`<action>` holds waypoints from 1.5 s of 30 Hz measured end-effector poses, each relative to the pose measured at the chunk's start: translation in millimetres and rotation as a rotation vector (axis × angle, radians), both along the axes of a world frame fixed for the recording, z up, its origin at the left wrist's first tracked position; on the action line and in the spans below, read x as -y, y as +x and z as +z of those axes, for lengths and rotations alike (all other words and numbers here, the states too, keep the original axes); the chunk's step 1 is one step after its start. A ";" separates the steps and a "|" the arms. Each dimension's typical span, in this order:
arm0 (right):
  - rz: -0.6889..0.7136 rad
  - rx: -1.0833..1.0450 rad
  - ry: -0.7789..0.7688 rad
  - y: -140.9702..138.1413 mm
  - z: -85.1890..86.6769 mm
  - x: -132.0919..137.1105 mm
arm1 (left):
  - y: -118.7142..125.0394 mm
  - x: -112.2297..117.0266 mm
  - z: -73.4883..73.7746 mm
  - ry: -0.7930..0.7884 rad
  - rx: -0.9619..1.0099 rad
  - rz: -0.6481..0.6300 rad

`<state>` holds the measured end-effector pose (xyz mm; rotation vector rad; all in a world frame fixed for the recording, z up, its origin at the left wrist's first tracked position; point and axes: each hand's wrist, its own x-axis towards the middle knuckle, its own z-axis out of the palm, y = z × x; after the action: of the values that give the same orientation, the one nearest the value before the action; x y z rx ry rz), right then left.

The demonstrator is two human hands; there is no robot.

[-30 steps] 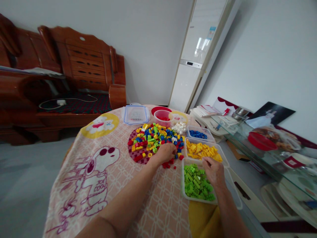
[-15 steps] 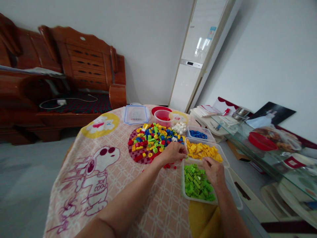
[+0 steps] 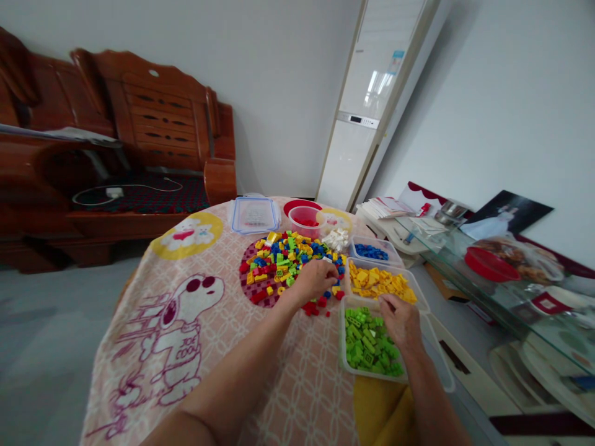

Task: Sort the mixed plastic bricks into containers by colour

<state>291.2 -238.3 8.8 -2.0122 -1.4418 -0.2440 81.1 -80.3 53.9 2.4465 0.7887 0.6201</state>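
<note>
My left hand (image 3: 317, 277) hangs over the right side of a mixed pile of toy building bricks (image 3: 283, 257), fingers curled and pointing down. What its fingertips hold, if anything, is hidden. My right hand (image 3: 402, 319) has thumb and fingers pinched together above the right part of the box of green bricks (image 3: 369, 341), near the box of yellow bricks (image 3: 381, 282). Anything in that pinch is too small to make out. The pile has red, yellow, blue and green bricks. A few red bricks (image 3: 312, 306) lie just below my left hand.
Beyond the yellow box stands a box of blue bricks (image 3: 370, 251). White bricks (image 3: 335, 240) are heaped beside it. A round tub (image 3: 302, 214) holds red bricks. A blue-rimmed lid (image 3: 255, 215) lies at the back of the table. A glass shelf (image 3: 446, 254) borders the right side.
My left hand has moved left, from the corner between the yellow and green boxes to over the pile. My right hand has stayed nearly still.
</note>
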 end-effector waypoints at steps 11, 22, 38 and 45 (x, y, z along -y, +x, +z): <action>-0.006 -0.049 -0.030 -0.8 1.8 -1.0 | -17.4 -23.7 -20.6 0.001 -0.334 0.186; 0.014 -0.026 -0.021 -0.4 1.1 0.2 | -14.5 -23.7 -19.4 -0.033 -0.134 0.144; 0.005 -0.022 -0.017 0.9 -0.8 -1.0 | 16.8 34.7 5.9 -0.100 0.020 -0.218; 0.038 -0.029 -0.017 0.4 0.1 -0.7 | 22.9 42.1 3.6 -0.111 0.050 -0.355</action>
<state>291.6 -237.6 8.9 -1.9911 -1.4672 -0.1858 104.0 -122.5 57.5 2.3779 0.3440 0.4853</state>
